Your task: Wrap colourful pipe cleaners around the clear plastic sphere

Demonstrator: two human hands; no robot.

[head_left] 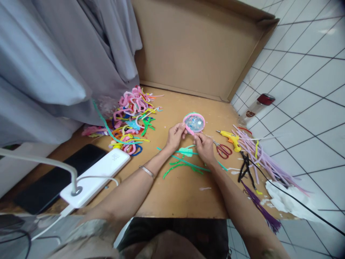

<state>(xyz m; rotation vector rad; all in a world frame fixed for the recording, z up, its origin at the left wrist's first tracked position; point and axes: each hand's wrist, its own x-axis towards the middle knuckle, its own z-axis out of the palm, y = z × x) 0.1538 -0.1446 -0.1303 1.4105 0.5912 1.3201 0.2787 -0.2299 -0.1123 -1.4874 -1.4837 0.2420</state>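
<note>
In the middle of the head view is a round, see-through disc [195, 123] with a fuzzy pink pipe-cleaner rim and some green along its far edge. Small blue specks and glare show in its face. My left hand [176, 136] pinches the rim at its near left side. At the near edge, my right hand [205, 146] closes its fingertips on the pink rim. Below the hands, green pipe cleaners [185, 166] and a light green leaf-shaped piece [185, 152] lie on the table. Red-handled scissors [224, 151] rest right of my right hand.
A tangle of colourful pipe cleaners [132, 108] covers the left. A white power bank [95, 178] and black phone [64, 176] lie nearer. At right are a yellow glue gun [232, 139], lilac pipe cleaners [266, 158] and a clear bottle [254, 109]. A cardboard panel [194, 46] stands behind.
</note>
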